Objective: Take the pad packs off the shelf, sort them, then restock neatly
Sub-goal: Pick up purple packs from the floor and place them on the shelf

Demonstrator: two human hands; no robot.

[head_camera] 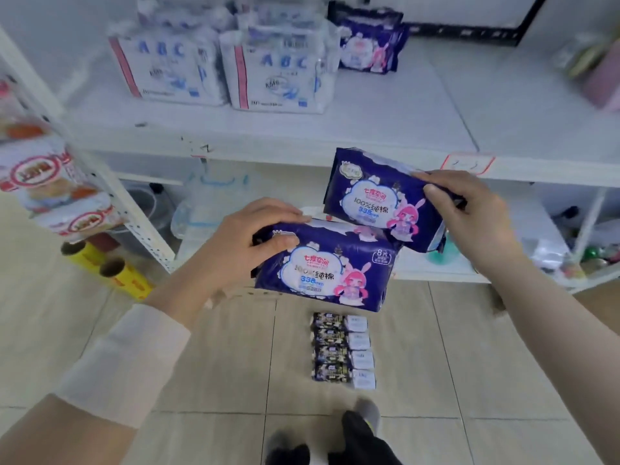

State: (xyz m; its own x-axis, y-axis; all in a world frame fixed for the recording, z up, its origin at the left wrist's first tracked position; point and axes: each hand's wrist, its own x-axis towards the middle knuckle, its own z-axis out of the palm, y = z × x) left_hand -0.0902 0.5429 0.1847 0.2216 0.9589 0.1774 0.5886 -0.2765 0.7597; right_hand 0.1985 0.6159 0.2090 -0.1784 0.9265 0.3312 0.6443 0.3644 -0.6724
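Navy wrapping with a pink cartoon rabbit girl covers both pad packs held in front of the shelf [369,129]. The left hand [255,243] grips the lower pack [328,273] at its upper left corner, fingers curled over the top edge and thumb pressed on the front. The right hand [469,209] pinches the upper pack [375,199] at its right end, thumb on the printed face and fingers behind. The hands are apart, each clamped on its own pack. The upper pack tilts down to the right, and its lower edge meets the top right corner of the lower pack; whether they touch cannot be told.

Beyond the hands, on the shelf board, two white packs [281,72] printed ABC stand side by side, and just to their right sits a third navy pack [369,45] of the same design. A red-edged price label [468,162] hangs on the shelf lip just above the right hand. Below the hands, on the tiled floor [201,347], a row of small packs [342,350] lies in a neat column. Left of the left hand, yellow rolls [110,266] lie on the floor beside the shelf post. A pale sleeve [124,364] covers the left forearm.
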